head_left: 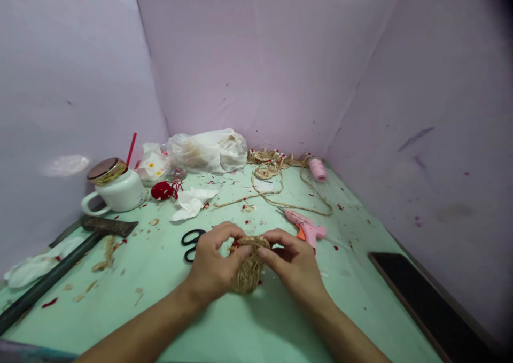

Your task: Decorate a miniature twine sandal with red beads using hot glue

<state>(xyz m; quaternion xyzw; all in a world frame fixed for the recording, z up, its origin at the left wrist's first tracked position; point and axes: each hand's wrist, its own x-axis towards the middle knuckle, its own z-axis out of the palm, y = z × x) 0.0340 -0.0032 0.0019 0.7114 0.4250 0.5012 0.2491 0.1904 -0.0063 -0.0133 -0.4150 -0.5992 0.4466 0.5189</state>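
A small piece of coiled jute twine (247, 272), brown and roughly rounded, is held up just over the green table near the middle. My left hand (214, 259) pinches its upper left edge between thumb and fingers. From the other side my right hand (294, 261) grips the upper right edge, thumb on the near face. Bits of red show at its edges; its far face is hidden. Black-handled scissors (192, 238) lie partly behind my left hand. Just beyond my right hand rests a pink glue gun (306, 226) with an orange trigger.
On the left are a hammer (100, 228), a white mug (124, 192) and red yarn (162, 191). A plastic bag (214, 152), jute pieces (264, 157) and a pink thread spool (317, 169) line the back. A dark phone-like slab (425, 299) lies right. Walls enclose three sides.
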